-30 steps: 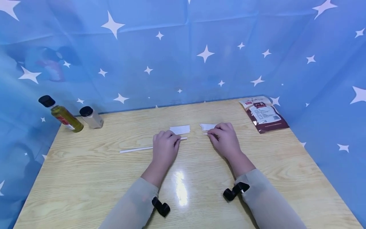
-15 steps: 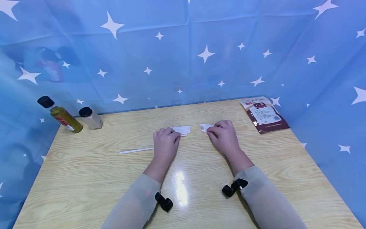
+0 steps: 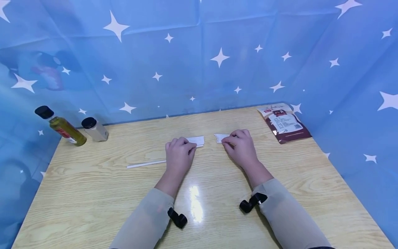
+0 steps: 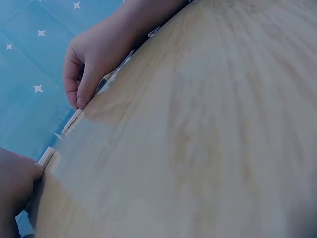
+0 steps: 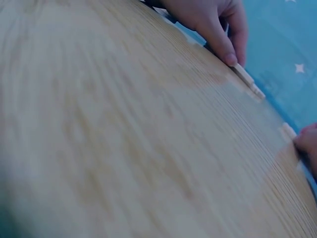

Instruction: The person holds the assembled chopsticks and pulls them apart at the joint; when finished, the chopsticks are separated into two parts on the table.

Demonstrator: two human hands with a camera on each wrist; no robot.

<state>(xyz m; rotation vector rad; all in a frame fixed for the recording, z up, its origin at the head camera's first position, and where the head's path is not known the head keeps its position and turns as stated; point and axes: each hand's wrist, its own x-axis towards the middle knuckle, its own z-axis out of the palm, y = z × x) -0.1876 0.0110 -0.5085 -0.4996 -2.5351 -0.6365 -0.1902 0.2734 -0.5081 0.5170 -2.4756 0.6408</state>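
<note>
A row of thin white sticks lies side by side on the table, partly covered by my left hand. Thumb and fingertips of that hand pinch the nearest stick at the row's front edge. To the right, past a small gap, a second set of white stick ends shows, uneven at the tips. My right hand pinches at its near edge and hides the rest. A single white stick lies apart, its right end hidden by the left hand. In the right wrist view the left hand holds a stick end.
An oil bottle and a black-capped shaker jar stand at the back left of the wooden table. At the back right lies a brown and white food packet. A blue starred cloth hangs behind.
Both hands have moved slightly away from me, bringing the nearest stick up against the rows; the gap seen a second ago has closed. The view has shifted slightly.
</note>
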